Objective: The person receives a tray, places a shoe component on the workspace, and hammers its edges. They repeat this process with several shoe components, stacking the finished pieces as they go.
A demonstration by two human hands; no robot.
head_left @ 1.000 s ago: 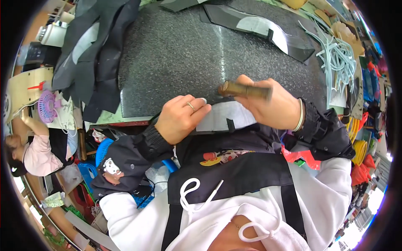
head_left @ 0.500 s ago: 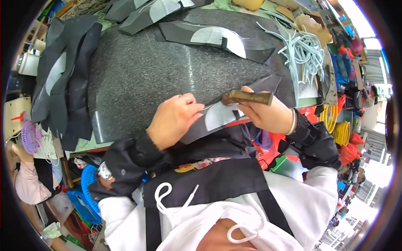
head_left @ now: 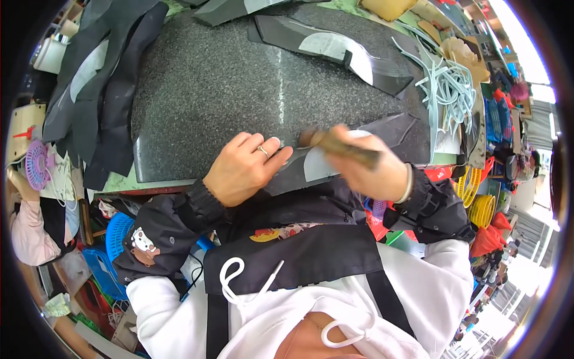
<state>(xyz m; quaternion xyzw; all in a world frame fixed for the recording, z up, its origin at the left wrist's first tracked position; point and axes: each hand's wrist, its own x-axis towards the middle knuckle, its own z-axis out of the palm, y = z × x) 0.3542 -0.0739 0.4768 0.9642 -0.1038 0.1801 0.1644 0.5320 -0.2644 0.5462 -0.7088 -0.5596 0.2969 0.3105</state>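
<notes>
My right hand (head_left: 373, 164), blurred by motion, is closed round a brown hammer (head_left: 353, 149). Its dark end (head_left: 309, 139) hovers over or touches the work; the blur hides which. Below it lies a dark grey flat piece with a white curved patch (head_left: 317, 167), at the near edge of the black speckled slab (head_left: 203, 90). My left hand (head_left: 242, 167), a ring on one finger, rests by the left end of this piece. Its fingers are curled, thumb and forefinger towards the hammer; what they pinch is too small to make out.
A similar grey piece (head_left: 335, 48) lies on the far part of the slab. Dark cut pieces (head_left: 104, 90) hang over its left edge. A tangle of pale blue strips (head_left: 448, 90) lies right. Yellow baskets (head_left: 481, 209) stand beyond; another person's pink sleeve (head_left: 33, 233) shows left.
The hammer has swung lower and its dark end has shifted left towards my left hand. My left hand has turned slightly, bringing the ring into view. The whole view has shifted a little.
</notes>
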